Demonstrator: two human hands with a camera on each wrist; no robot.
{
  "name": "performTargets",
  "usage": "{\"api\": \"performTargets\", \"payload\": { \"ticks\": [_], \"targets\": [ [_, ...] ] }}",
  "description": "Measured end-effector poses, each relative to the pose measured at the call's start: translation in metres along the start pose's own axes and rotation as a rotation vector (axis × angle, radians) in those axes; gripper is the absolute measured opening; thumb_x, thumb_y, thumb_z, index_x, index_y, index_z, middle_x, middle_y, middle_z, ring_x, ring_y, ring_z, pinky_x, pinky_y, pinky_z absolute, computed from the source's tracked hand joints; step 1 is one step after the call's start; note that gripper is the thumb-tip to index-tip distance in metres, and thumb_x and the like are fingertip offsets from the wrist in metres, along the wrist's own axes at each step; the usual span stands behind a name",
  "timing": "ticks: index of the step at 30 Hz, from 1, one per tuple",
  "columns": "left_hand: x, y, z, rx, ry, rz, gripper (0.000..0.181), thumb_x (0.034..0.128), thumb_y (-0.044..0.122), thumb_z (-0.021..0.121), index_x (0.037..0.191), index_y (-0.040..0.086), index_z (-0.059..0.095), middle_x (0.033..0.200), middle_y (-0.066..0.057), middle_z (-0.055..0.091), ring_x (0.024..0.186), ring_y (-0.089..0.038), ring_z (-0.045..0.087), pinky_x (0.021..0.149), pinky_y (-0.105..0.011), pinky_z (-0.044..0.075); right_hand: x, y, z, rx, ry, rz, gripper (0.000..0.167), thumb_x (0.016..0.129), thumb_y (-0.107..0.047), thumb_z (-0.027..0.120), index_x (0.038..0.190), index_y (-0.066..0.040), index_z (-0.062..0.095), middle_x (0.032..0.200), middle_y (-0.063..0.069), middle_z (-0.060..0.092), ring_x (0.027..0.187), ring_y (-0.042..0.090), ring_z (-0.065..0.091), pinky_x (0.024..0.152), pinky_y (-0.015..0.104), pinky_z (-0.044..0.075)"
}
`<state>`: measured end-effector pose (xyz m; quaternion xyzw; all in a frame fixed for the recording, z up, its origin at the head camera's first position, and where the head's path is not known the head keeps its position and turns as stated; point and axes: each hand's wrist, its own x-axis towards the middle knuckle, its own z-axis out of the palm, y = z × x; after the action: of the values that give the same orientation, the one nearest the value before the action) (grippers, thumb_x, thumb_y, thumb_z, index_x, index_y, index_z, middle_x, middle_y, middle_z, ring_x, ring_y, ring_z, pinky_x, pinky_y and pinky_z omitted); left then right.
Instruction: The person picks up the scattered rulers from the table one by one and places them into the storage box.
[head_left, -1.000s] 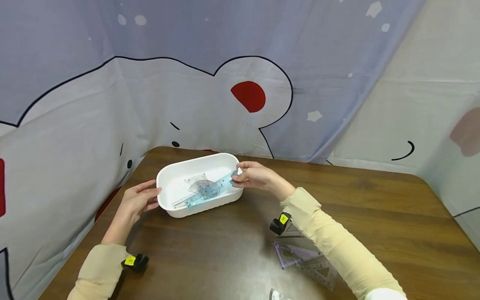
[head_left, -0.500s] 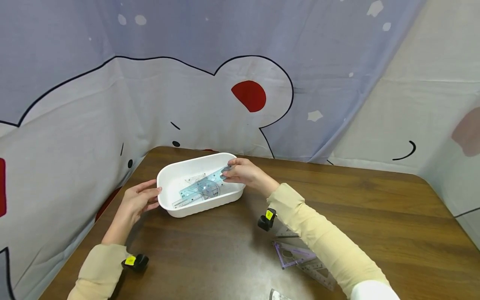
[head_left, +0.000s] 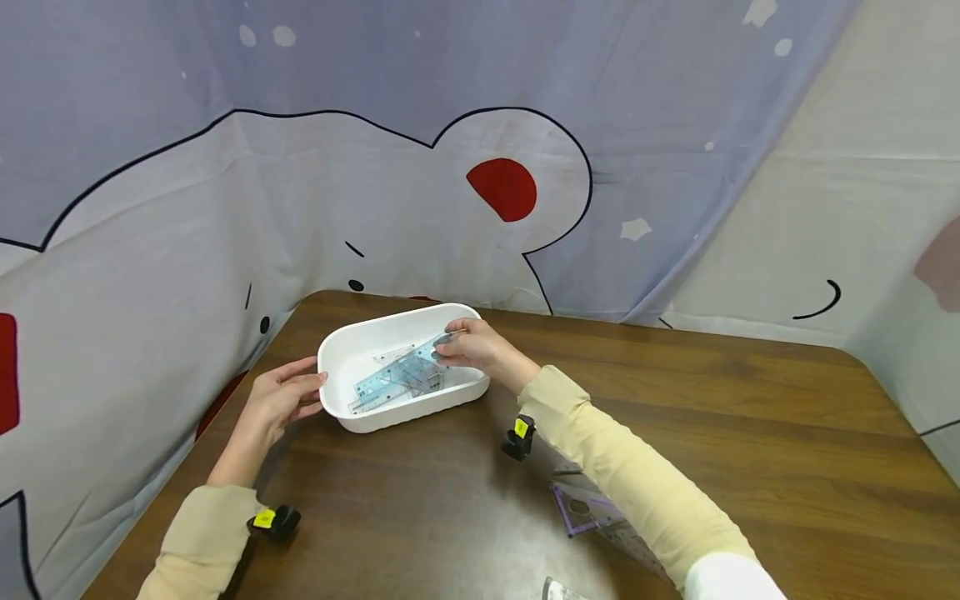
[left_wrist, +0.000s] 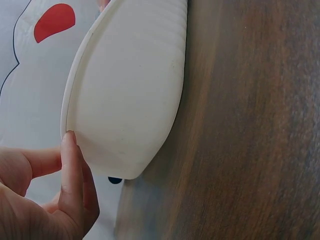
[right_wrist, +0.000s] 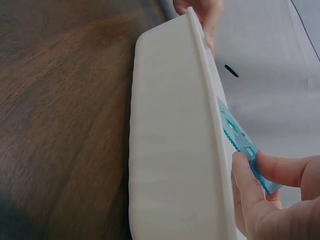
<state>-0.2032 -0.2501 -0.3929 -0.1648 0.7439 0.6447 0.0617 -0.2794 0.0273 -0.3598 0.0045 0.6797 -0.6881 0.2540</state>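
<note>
While pinching blue ruler (head_left: 396, 373) near upper end in right grip (head_left: 480, 350), slanting it down into tub (head_left: 412, 410) over clear pieces (head_left: 431, 383) | pinching tub's left rim in left grip (head_left: 277, 398) | on tabletop (head_left: 405, 500), apart from purple triangle (head_left: 562, 510) beside right sleeve (head_left: 622, 462)

Legible text: we find none | yellow label (head_left: 264, 518) on left wrist camera (head_left: 287, 524); yellow sticker (head_left: 521, 427) on right wrist camera (head_left: 516, 448): both too small for us | translucent blue ruler (right_wrist: 237, 131): no figures we can read

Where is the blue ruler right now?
In the head view, the blue ruler slants down into the white tub, over clear drawing tools, its upper-right end pinched by the right hand.
</note>
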Motion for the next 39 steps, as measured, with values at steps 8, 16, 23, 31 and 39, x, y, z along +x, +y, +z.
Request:
{"api": "performTargets", "payload": {
  "ticks": [8,16,23,31,39],
  "targets": [
    [0.001,0.001,0.001,-0.013,-0.024,0.000,0.065,0.0927,0.015,0.063,0.148,0.001,0.032,0.083,0.013,0.061,0.071,-0.003,0.065,0.068,-0.022,0.060,0.023,0.017,0.002,0.008,-0.004,-0.071,0.040,0.084,0.013,0.062,0.120,0.008,0.044,0.101,0.022,0.057,0.096,0.028,0.066,0.089,0.037,0.057],
    [0.002,0.000,0.001,-0.003,-0.020,-0.005,0.066,0.0927,0.016,0.064,0.148,0.001,0.031,0.088,0.009,0.061,0.072,-0.003,0.064,0.072,-0.024,0.060,0.095,0.064,-0.018,0.070,-0.040,-0.032,0.044,0.080,0.011,0.069,0.118,0.002,0.048,0.102,0.024,0.059,0.092,0.030,0.069,0.081,0.036,0.060],
    [0.001,0.001,0.001,0.002,-0.011,-0.001,0.065,0.0931,0.017,0.063,0.148,0.001,0.032,0.088,0.009,0.059,0.072,-0.003,0.065,0.070,-0.022,0.060,0.133,0.086,-0.026,0.081,-0.023,0.011,0.051,0.081,0.010,0.069,0.126,0.001,0.047,0.106,0.024,0.057,0.093,0.031,0.069,0.082,0.037,0.060],
    [0.001,0.002,0.002,0.007,0.002,-0.002,0.064,0.0929,0.016,0.063,0.147,0.001,0.034,0.090,0.007,0.059,0.072,-0.003,0.065,0.069,-0.022,0.060,0.160,0.106,-0.033,-0.038,-0.024,0.015,0.056,0.081,0.003,0.071,0.133,-0.001,0.053,0.120,0.020,0.057,0.103,0.022,0.065,0.085,0.035,0.059],
    [-0.001,0.000,0.001,0.019,0.009,0.001,0.064,0.0932,0.018,0.063,0.147,0.001,0.034,0.102,0.000,0.058,0.074,-0.003,0.065,0.072,-0.022,0.060,0.109,0.073,-0.012,-0.238,0.043,0.053,0.056,0.083,-0.006,0.071,0.134,0.002,0.051,0.139,0.010,0.049,0.120,0.020,0.054,0.092,0.037,0.056]
  ]
}}
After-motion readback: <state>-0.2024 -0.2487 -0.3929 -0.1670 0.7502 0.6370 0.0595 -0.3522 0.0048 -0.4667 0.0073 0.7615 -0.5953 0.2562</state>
